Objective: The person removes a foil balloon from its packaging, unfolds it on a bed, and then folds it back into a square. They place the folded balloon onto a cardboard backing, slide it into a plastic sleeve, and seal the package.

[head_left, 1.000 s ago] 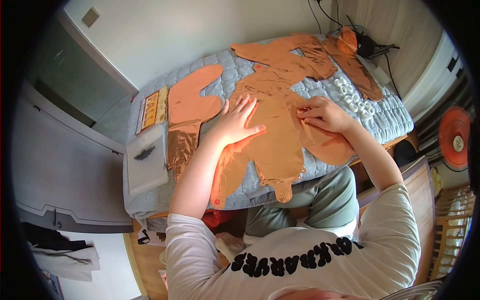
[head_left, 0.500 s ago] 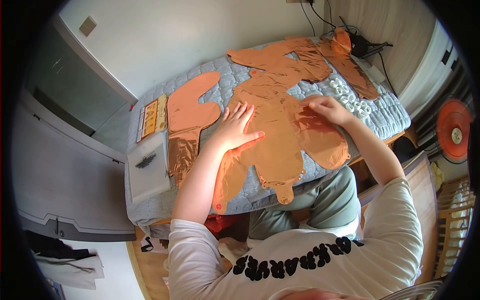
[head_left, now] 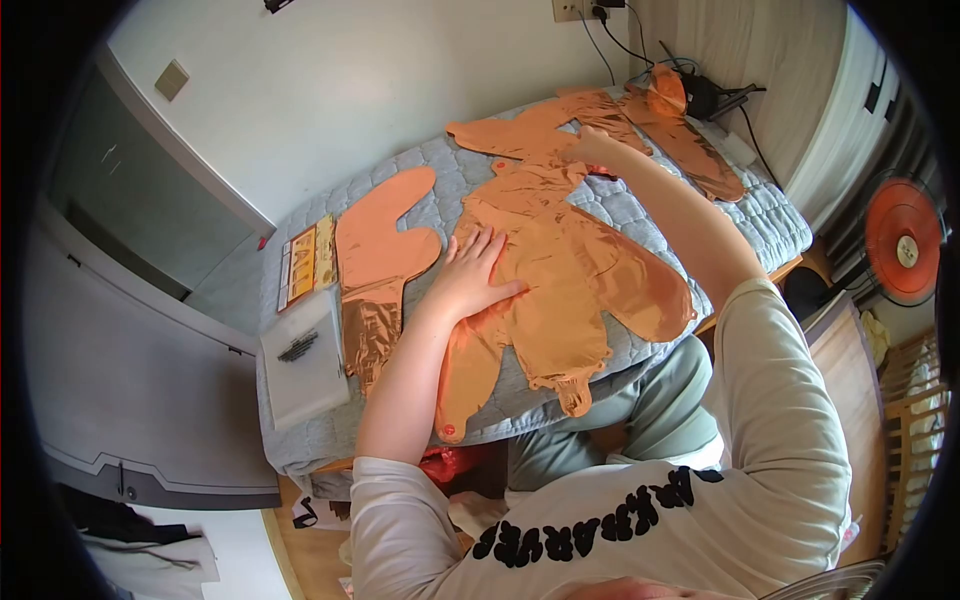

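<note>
A flat, deflated orange foil balloon (head_left: 550,265) with several lobes lies across the quilted bed in front of me. My left hand (head_left: 472,275) rests flat on its left side, fingers spread. Stretched out to the far part of the foil, my right hand (head_left: 592,146) has its fingers closed on the balloon's far section; the fingertips are partly hidden. Beyond that hand, more orange foil (head_left: 515,133) spreads over the bed. Another flat foil balloon (head_left: 385,225) lies to the left, apart from both hands.
On the bed's left edge are a printed package (head_left: 306,262) and a white sheet (head_left: 300,385) with thin dark sticks (head_left: 298,346). Foil strips (head_left: 690,150) and black cables (head_left: 712,98) are at the far right. A red fan (head_left: 903,250) stands right of the bed (head_left: 640,365).
My right hand has moved from the balloon's right lobe forward to its far section and closed there. The right lobe now lies flatter. My left hand stays in place on the foil.
</note>
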{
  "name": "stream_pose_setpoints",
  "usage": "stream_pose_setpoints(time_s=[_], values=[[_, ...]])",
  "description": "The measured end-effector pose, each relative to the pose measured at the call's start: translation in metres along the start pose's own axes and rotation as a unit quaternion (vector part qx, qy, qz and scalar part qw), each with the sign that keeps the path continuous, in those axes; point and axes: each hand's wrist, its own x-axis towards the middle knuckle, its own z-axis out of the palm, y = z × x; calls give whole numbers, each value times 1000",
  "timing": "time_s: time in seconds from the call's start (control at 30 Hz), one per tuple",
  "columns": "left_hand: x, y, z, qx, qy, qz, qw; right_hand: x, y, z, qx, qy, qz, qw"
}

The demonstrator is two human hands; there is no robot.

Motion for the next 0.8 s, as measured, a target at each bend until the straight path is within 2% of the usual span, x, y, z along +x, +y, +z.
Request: stream_pose_setpoints(time_s=[0.07, 0.1, 0.17, 0.2, 0.27, 0.3, 0.4, 0.43, 0.5, 0.53, 0.6, 0.63, 0.7, 0.73, 0.8], values=[[0, 1, -3, -3, 0, -2, 1000, 6, -8, -8, 66, -109, -7, 992], [-1, 2, -3, -4, -2, -3, 1000, 0, -15, -16, 66, -109, -8, 992], [-1, 2, -3, -6, -3, -4, 1000, -16, -27, -29, 157, -178, 64, 969], [0, 1, -2, -20, 2, -2, 1000, -21, -29, -34, 156, -179, 64, 969], [0, 1, -1, -37, 8, -1, 999, -28, -29, -38, 232, -266, 17, 935], [0, 2, -2, -24, 3, -1, 1000, -30, -30, -33, 231, -269, 18, 935], [-2, 3, -5, -10, -3, -4, 1000, -34, -40, -19, 466, -164, 175, 851], [-2, 4, -6, -9, -5, -5, 1000, -32, -42, -16, 465, -165, 175, 852], [-2, 5, -7, -8, -10, -9, 1000, -16, -37, 0, 533, -145, 205, 808], [-1, 5, -8, -6, -15, -11, 1000, -19, -37, 4, 533, -145, 205, 808], [0, 4, -5, -3, -14, -10, 1000, -53, -60, -7, 555, -24, 166, 815], [1, 3, -4, 1, -13, -11, 1000, -65, -67, -10, 555, -23, 166, 815], [1, 3, -4, -3, -12, -9, 1000, -83, -76, -10, 464, -1, 73, 883], [1, 3, -3, -7, -11, -8, 1000, -90, -80, -5, 464, -1, 73, 883], [0, 3, -4, -8, -10, -8, 1000, -100, -84, 10, 333, 67, -94, 936]])
